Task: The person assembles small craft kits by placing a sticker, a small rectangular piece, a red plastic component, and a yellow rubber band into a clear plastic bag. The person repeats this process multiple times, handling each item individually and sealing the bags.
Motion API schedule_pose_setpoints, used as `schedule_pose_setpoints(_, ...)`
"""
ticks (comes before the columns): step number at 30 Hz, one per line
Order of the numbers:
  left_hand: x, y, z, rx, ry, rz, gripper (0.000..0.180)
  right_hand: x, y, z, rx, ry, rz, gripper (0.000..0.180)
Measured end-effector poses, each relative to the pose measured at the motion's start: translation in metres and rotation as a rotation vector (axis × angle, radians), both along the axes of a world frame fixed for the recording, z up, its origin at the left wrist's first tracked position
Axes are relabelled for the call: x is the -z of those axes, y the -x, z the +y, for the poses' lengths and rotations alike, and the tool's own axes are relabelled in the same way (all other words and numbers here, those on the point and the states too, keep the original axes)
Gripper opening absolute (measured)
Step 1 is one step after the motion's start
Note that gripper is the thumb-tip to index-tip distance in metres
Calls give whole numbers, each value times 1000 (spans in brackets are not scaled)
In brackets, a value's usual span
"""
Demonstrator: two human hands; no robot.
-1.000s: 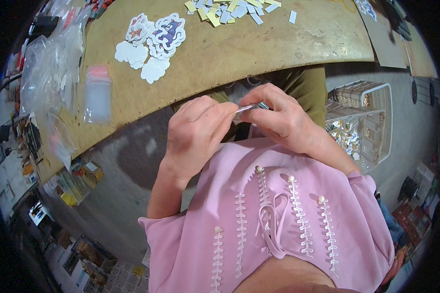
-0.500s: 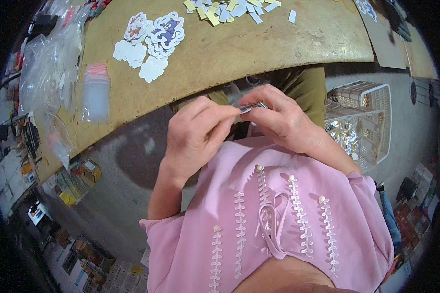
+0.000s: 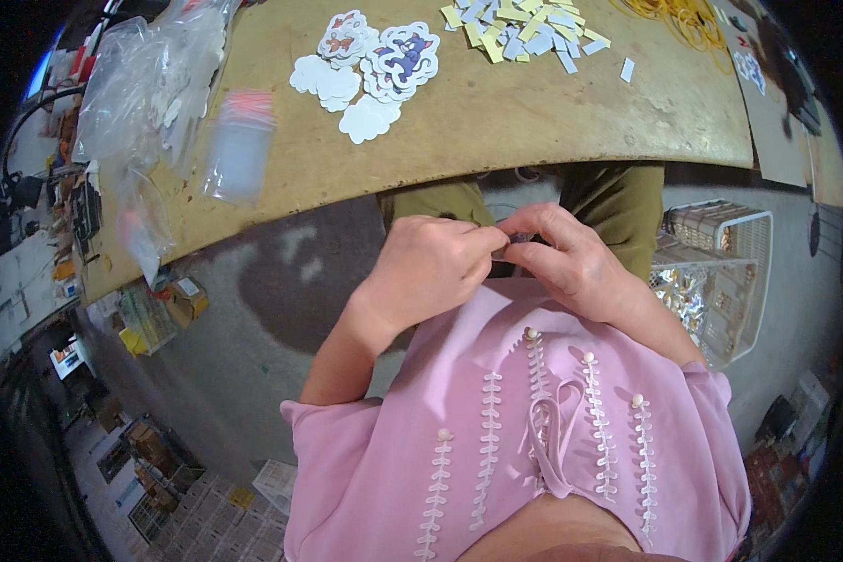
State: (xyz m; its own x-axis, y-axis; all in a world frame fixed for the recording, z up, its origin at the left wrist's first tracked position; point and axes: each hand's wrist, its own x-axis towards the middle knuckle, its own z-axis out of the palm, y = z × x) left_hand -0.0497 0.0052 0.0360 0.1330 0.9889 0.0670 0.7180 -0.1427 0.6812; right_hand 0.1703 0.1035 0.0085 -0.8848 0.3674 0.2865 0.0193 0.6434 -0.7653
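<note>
My left hand (image 3: 433,265) and my right hand (image 3: 562,258) meet in front of my chest, just below the table's front edge. Their fingertips pinch a small thin piece (image 3: 508,245) between them; it is mostly hidden by the fingers and I cannot tell what it is. On the wooden table (image 3: 496,122) above lies a cluster of cloud-shaped stickers (image 3: 370,66), some white, some printed with cartoon figures. Beside them is a heap of small yellow, white and blue paper strips (image 3: 525,26).
Clear plastic bags (image 3: 159,84) and a small zip bag with a red strip (image 3: 239,145) lie on the table's left part. Yellow rubber bands (image 3: 688,19) sit at the far right. A white wire basket (image 3: 721,272) stands on the floor at my right. Boxes clutter the floor at left.
Both hands stay together on the small piece; the fingers have shifted only slightly. My head has moved, so the table sits a little lower in view.
</note>
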Motion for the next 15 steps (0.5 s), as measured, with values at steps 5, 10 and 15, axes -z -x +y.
schedule_pose_setpoints(5, 12, 64, 19, -429, -374, 207, 31, -1, -6, 5, 101, -26, 4, 34)
schedule_pose_setpoints(10, 14, 88, 16, -461, -331, 384, 33, 1, -5, 3, 85, -29, 12, 32)
schedule_pose_setpoints(15, 15, 85, 16, -426, -339, 365, 25, 8, -7, 2, 78, -9, -10, 28)
